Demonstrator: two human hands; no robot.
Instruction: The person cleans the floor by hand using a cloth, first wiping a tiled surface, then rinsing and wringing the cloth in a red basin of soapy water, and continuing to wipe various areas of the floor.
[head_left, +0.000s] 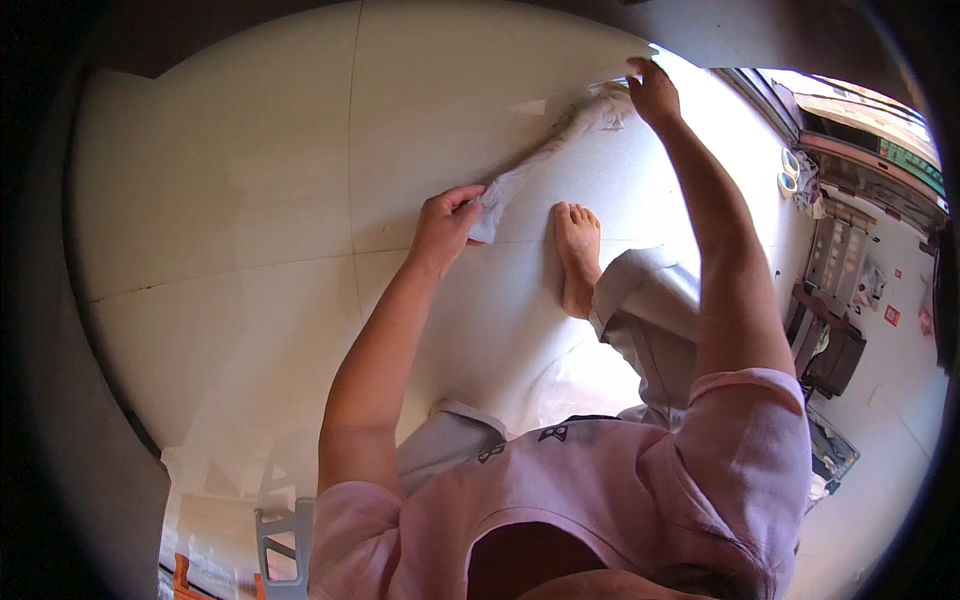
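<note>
A thin, pale, crumpled cloth (536, 161) stretches diagonally over the light tiled floor (247, 172). My left hand (446, 229) pinches its near end between thumb and fingers. At the far end of the cloth is my right hand (655, 91), its thumb and fingers apart, with nothing visible between them. Strong glare there partly washes out the cloth's edge. My bare foot (577, 255) is planted on the floor to the right of the cloth.
A grey plastic stool (285, 551) stands at the lower left. On the right, a pair of slippers (787, 174) lies near a bright doorway, and a dark bag (832, 356) is by the wall. Dark furniture edges (112, 420) border the floor at left.
</note>
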